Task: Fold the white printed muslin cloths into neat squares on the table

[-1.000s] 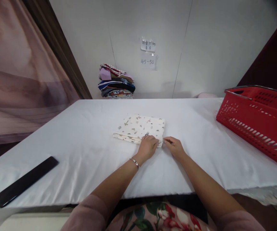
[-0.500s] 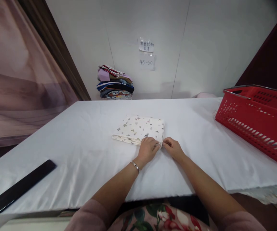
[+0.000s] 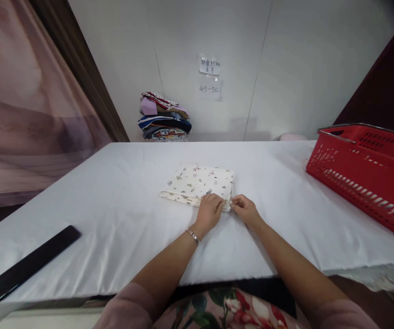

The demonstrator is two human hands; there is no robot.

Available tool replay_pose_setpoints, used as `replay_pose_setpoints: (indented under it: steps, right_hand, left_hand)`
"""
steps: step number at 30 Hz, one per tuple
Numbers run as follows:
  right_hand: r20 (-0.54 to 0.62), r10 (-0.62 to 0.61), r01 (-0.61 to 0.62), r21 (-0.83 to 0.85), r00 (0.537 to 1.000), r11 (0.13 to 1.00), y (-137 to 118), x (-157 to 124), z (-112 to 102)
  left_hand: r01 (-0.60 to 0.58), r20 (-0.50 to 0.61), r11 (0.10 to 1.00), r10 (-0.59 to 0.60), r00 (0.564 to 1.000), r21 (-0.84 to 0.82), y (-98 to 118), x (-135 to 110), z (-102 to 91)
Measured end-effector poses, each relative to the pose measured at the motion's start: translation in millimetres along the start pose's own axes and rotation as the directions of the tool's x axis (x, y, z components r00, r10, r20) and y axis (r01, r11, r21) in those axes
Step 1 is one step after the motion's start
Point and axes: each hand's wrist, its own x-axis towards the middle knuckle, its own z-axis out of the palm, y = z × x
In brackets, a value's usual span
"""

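Note:
A folded cream cloth [image 3: 202,179] with small printed figures lies flat on the white-covered table [image 3: 131,237]. My left hand [image 3: 210,211], with a silver bracelet at the wrist, rests on the cloth's near edge, its fingers closed on the fabric close to the right corner. Just right of it, my right hand [image 3: 246,210] pinches the cloth's near right corner between thumb and fingertips. The layers show along the near left edge. Part of the near edge is hidden under my left hand.
A red plastic basket [image 3: 364,173] with a metal handle stands at the right. Against the back wall is a pile of folded fabrics [image 3: 164,118]. A long black flat object [image 3: 34,262] lies at the front left. Paper signs [image 3: 209,75] hang on the wall.
The left fingers have drawn slightly back from the corner, uncovering a bit more of the cloth's edge. My right hand stays at the corner; the cloth lies almost as before.

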Motion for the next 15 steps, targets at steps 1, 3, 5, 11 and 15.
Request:
replay_pose_setpoints:
  steps: [1,3,5,11,15]
  right_hand:
    - [0.003,0.008,-0.008,0.008,1.000,1.000,0.0,0.0,0.3]
    - [0.001,0.017,-0.017,0.011,1.000,1.000,-0.4,-0.3,0.6]
    - [0.000,0.018,-0.018,0.011,1.000,1.000,-0.9,-0.6,0.6]
    - [0.001,0.011,-0.011,0.003,1.000,1.000,-3.5,-2.0,-0.5]
    - [-0.008,-0.004,0.003,-0.016,1.000,1.000,-7.9,-3.0,-1.4]
  left_hand:
    - [-0.013,0.002,1.000,0.013,1.000,0.010,-0.3,-0.4,-1.0]
    - [-0.055,0.034,0.998,0.054,0.998,0.033,-1.0,-1.4,-2.0]
    - [-0.090,0.074,0.995,0.087,0.993,0.047,-1.5,-2.4,-1.6]
    - [-0.076,0.094,0.995,0.070,0.993,0.062,-2.2,-4.0,1.3]
    - [-0.045,0.078,0.998,0.041,0.996,0.052,-1.8,-3.9,2.8]
